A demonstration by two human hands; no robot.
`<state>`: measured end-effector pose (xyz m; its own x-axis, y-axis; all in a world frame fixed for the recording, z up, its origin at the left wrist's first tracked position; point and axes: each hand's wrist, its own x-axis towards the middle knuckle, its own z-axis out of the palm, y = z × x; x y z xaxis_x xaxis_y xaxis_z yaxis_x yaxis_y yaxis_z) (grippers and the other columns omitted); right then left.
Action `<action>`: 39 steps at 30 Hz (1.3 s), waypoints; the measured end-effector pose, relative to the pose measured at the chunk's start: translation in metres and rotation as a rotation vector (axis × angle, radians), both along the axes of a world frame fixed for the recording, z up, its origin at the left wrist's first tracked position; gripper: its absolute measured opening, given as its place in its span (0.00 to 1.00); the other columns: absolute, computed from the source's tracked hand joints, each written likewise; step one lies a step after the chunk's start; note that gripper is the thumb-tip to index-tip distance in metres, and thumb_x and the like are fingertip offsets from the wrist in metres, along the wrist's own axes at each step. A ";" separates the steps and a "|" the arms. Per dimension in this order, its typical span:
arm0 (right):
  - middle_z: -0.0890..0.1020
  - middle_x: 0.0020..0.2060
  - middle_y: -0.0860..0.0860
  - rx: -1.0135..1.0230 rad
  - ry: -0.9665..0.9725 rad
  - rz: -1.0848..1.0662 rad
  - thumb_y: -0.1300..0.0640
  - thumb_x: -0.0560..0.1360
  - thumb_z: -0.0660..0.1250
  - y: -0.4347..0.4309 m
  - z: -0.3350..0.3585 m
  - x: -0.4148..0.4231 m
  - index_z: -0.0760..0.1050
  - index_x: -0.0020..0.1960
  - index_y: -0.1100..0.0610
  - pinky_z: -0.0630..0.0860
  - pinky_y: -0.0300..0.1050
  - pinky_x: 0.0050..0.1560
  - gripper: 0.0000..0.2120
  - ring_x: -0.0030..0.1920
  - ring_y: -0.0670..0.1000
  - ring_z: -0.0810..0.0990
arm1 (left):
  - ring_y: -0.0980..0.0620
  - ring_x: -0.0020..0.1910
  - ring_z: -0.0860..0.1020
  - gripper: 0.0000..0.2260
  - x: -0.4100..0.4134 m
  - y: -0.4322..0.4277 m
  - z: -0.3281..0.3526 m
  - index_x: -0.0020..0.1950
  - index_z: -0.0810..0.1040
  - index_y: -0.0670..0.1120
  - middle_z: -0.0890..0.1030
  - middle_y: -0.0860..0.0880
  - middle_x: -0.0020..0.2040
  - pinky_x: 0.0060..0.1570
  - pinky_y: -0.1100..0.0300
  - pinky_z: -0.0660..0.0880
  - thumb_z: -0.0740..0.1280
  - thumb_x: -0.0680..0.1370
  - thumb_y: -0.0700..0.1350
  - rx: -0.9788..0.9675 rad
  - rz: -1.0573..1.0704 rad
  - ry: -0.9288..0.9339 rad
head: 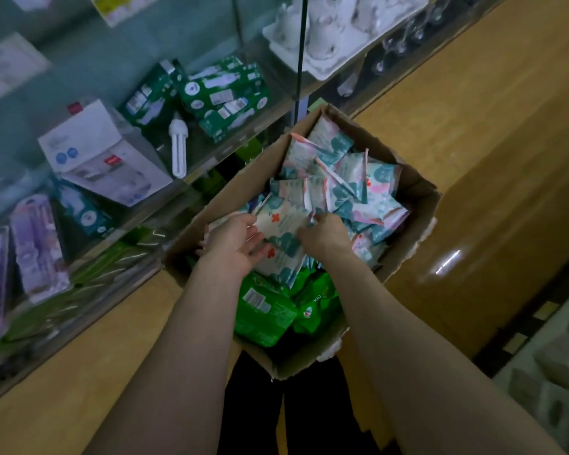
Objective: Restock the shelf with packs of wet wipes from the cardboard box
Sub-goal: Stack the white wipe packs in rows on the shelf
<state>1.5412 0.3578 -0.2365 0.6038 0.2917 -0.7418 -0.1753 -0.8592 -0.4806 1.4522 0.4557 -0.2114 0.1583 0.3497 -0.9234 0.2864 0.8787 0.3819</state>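
We reach both hands into the box (pixel 230 195), which sits just beside the shelf (pixel 79 326). Our right hand (pixel 326 236) pinches the top edge of a white pack (pixel 284 224) with curled fingers. The pack lies on the heap of packs (pixel 342 178) in the box. Our left hand (pixel 235 246) rests against its left side, fingers loose and nearly straight. Green packs (pixel 266 310) fill the box's near end.

Blurred purple goods (pixel 37 244) at left edge, perhaps blister cards; cardboard box (pixel 237 192) floor hidden beneath wipes packs (pixel 339 182).
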 end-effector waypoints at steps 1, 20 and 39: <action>0.80 0.47 0.58 -0.012 -0.022 0.001 0.58 0.77 0.63 0.001 -0.004 0.001 0.73 0.56 0.60 0.72 0.46 0.38 0.10 0.46 0.59 0.79 | 0.48 0.54 0.73 0.07 -0.002 -0.001 -0.002 0.58 0.70 0.42 0.73 0.45 0.50 0.48 0.54 0.72 0.62 0.81 0.40 -0.001 -0.005 -0.001; 0.76 0.31 0.55 0.346 0.245 -0.277 0.56 0.73 0.73 -0.002 0.010 0.006 0.74 0.38 0.61 0.70 0.39 0.26 0.11 0.26 0.48 0.72 | 0.48 0.46 0.79 0.14 -0.014 -0.011 -0.006 0.61 0.72 0.43 0.79 0.43 0.50 0.42 0.55 0.77 0.66 0.79 0.49 -0.059 0.010 -0.171; 0.81 0.41 0.57 -0.010 0.160 -0.118 0.48 0.73 0.69 -0.013 -0.020 -0.053 0.74 0.45 0.58 0.81 0.55 0.47 0.14 0.41 0.58 0.82 | 0.43 0.54 0.79 0.13 -0.025 0.002 -0.022 0.61 0.75 0.46 0.80 0.43 0.59 0.35 0.53 0.78 0.68 0.77 0.39 0.187 0.188 -0.061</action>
<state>1.4883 0.3448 -0.2560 0.5075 0.2184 -0.8335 -0.3484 -0.8327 -0.4304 1.4269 0.4579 -0.2333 0.1277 0.5417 -0.8308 0.0965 0.8269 0.5540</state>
